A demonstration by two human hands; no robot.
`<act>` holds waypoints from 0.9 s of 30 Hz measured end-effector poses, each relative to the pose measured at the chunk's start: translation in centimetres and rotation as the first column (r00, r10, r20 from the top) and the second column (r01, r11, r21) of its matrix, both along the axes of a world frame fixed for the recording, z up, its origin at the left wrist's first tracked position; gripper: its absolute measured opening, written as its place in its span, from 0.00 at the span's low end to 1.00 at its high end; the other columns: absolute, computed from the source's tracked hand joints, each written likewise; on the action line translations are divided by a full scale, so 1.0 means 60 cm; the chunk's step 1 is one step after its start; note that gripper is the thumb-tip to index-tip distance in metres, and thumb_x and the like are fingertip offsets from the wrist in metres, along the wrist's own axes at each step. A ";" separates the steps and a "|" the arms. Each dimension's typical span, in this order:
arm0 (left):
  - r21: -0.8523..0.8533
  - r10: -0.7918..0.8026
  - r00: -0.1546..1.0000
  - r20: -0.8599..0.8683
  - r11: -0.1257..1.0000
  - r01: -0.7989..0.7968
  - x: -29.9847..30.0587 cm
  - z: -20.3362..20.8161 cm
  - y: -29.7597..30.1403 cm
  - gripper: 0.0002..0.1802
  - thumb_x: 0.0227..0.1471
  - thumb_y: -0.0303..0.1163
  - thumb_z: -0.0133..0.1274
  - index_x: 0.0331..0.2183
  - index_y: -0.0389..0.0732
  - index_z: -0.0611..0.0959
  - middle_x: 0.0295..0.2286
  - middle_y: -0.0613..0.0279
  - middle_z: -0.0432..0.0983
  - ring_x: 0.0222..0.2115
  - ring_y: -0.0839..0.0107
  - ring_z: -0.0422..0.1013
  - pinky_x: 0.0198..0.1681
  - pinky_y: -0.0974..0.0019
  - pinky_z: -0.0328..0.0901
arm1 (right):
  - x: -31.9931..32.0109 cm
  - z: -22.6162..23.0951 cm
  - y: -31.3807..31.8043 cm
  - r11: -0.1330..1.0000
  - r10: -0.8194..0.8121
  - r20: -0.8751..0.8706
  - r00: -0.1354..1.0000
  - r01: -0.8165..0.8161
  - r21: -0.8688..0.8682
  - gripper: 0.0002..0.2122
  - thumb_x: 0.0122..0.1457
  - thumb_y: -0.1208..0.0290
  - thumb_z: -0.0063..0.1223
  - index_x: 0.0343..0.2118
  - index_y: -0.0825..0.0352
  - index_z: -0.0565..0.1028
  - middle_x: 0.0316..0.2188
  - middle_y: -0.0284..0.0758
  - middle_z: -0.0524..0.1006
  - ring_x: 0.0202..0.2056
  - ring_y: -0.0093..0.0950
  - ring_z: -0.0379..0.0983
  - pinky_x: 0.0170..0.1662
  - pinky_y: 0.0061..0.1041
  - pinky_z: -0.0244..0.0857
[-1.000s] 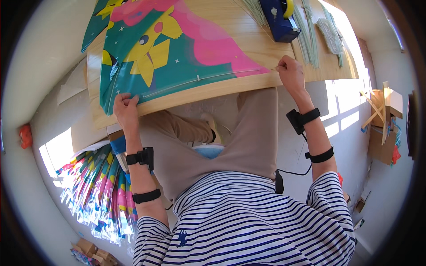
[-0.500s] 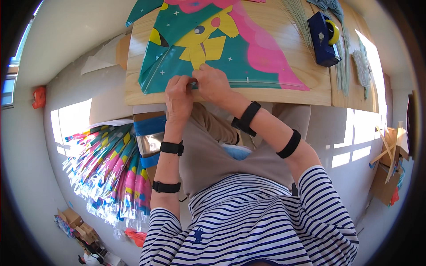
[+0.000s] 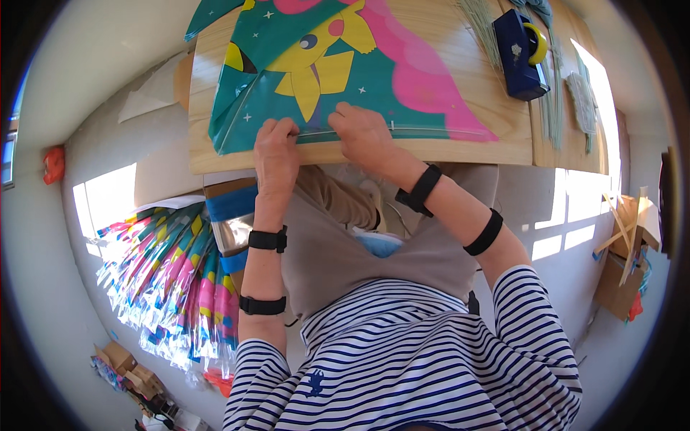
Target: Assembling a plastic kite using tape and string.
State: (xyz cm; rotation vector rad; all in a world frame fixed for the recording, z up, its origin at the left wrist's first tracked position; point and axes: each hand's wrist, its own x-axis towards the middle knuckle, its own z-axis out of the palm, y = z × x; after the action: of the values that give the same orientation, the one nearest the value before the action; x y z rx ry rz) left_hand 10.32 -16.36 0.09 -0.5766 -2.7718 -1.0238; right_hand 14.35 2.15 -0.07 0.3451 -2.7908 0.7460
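Observation:
A kite-like sheet (image 3: 412, 99), green and pink with a yellow cartoon figure, lies on the wooden table and reaches its near edge. Along the sheet's near side runs a narrow pale strip, perhaps a thin rod in a hem; a small white tab sits on it. At the left part of this strip, my left hand (image 3: 277, 152) has its fingers closed on the edge. My right hand (image 3: 364, 138) is a short gap further right, fingers bent together over the same edge. What lies under the fingertips is hidden.
At the table's far right stand a dark blue tape dispenser (image 3: 519, 61) with a yellow roll, bundles of thin rods (image 3: 478, 32) and a clear plastic packet (image 3: 581, 100). Left of my legs, many packed colourful sheets (image 3: 169, 273) lie beside a blue-taped carton (image 3: 233, 205).
My hands, close together before, are now apart: the right one has moved right along the edge, the left slightly left. The whole view has shifted a little.

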 end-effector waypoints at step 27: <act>0.063 -0.033 0.996 0.077 0.998 0.028 -0.002 0.001 -0.002 0.07 0.45 0.16 0.56 0.29 0.36 0.77 0.27 0.52 0.71 0.31 0.52 0.70 0.35 0.57 0.65 | 0.060 0.006 0.129 1.000 -0.015 -0.017 1.000 0.015 -0.018 0.06 0.46 0.83 0.53 0.26 0.65 0.70 0.28 0.38 0.69 0.31 0.41 0.71 0.30 0.38 0.65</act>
State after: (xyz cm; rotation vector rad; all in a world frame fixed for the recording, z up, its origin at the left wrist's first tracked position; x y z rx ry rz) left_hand 10.19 -16.48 0.15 -0.5844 -2.7946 -1.1585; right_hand 17.95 9.91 0.29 0.3249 -2.7663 0.7604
